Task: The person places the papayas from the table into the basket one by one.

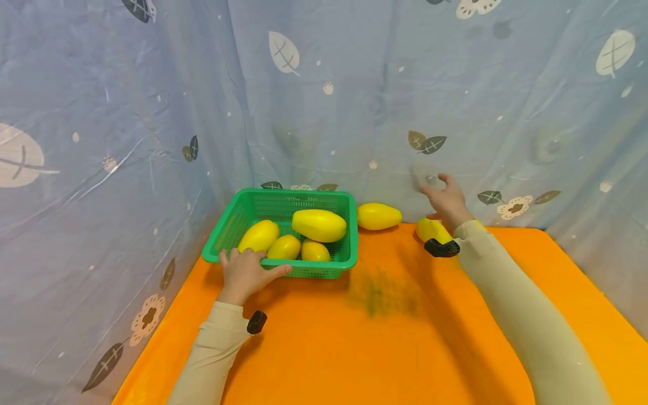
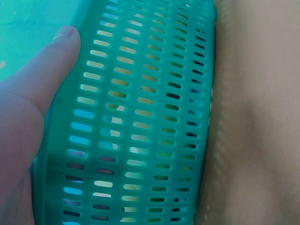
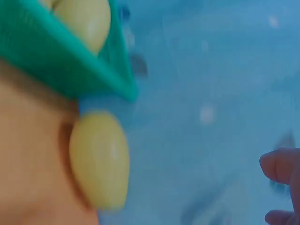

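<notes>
My left hand (image 1: pixel 245 275) grips the front rim of a green plastic basket (image 1: pixel 346 261), fingertips over the edge. In the left wrist view its thumb (image 2: pixel 65 49) lies along the rim beside the slotted wall. Inside the basket are a large long yellow fruit (image 1: pixel 319 225), a yellow fruit (image 1: pixel 259 235) at the left, and two smaller ones, one yellow fruit (image 1: pixel 284 247) beside another (image 1: pixel 315 251). Raised near the curtain, my right hand (image 1: pixel 448 199) holds nothing, its fingers spread and slightly bent. Below it lies a yellow fruit (image 1: pixel 430 229), partly hidden by the wrist camera.
Another yellow fruit (image 1: pixel 378 216) lies just right of the basket, against the curtain. The orange tabletop (image 1: pixel 324 337) meets the patterned blue-grey curtain (image 1: pixel 344 112) at the back; a second curtain side (image 1: pixel 101 225) runs along the left. Wrist cameras sit on both sleeves.
</notes>
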{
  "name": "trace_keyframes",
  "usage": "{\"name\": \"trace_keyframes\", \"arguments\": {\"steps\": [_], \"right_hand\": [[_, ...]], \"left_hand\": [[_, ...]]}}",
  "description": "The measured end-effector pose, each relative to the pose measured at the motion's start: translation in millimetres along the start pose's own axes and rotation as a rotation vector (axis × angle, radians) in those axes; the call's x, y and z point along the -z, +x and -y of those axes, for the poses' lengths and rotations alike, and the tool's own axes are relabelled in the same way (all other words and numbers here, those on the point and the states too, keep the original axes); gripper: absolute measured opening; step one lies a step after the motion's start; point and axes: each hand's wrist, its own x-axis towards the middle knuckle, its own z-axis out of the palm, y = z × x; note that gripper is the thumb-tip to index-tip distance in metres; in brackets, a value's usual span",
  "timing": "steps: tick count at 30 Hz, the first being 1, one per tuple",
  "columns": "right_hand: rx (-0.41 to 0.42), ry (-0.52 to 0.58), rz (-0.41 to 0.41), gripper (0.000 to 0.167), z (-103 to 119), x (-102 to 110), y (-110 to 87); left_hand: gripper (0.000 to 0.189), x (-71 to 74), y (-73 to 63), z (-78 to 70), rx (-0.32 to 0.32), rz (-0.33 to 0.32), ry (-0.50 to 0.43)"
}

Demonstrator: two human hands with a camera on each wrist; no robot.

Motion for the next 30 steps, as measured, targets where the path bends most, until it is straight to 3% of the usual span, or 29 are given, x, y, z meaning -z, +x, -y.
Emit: {"name": "trace_keyframes", "arguments": {"steps": [5,11,17,25,30], "right_hand": [[-0.026,-0.039,-0.024,0.09,-39.1,35.6,6.1],[-0.062,-0.063,-0.016,0.089,-72.1,51.7,9.4],[-0.029,-0.208,-0.009,0.085,-95.7,50.4,16.2],[-0.057,-0.263,0.042,0.089,-121.5,38.2,24.5],[-0.018,-0.332,0.095,0.086,-129.5,27.5,30.3]], "left_hand": [[0.088,3.2,0.1,3.4,0.001,-0.012,0.012],[0.088,5.1,1.0,3.7,-0.008,-0.019,0.004],[0.088,3.2,0.0,2.0,-0.001,-0.019,0.011],[0.088,0.0,-0.5,-0.7,0.01,-0.001,0.009],[0.089,-1.0,-0.3,-1.7,0.019,-0.004,0.014]]}}
